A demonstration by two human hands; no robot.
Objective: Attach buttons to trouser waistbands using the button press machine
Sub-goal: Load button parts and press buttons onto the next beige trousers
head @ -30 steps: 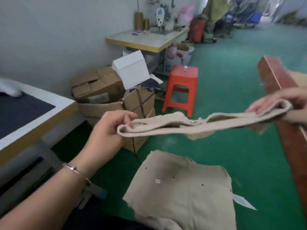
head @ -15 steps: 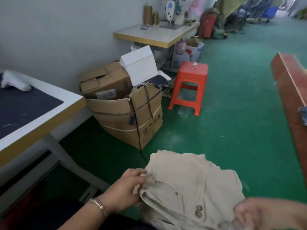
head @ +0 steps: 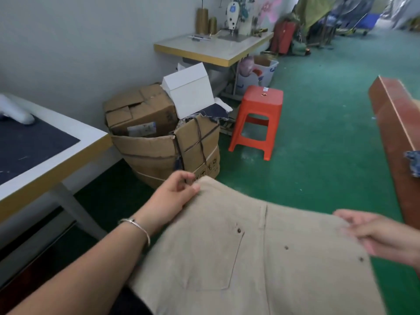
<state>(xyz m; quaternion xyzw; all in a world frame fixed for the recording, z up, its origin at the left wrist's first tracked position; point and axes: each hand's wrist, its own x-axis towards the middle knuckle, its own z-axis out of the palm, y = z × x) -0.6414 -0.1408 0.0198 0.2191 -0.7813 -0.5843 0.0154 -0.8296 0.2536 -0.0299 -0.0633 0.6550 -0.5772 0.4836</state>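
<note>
Beige trousers point(head: 261, 258) spread flat low in the frame, back pocket and a few small dark rivets showing. Left hand point(head: 172, 196) pinches the far left corner of the cloth, thumb on top, fingers curled under — silver bangle point(head: 138, 226) on the wrist. Right hand point(head: 381, 235) grips the right edge, fingers curled onto the fabric, blurred. Behind: taped cardboard boxes point(head: 163, 142), an orange plastic stool point(head: 258, 120), a sewing machine point(head: 234, 18) on the far table point(head: 204, 47), green floor point(head: 322, 133).
</note>
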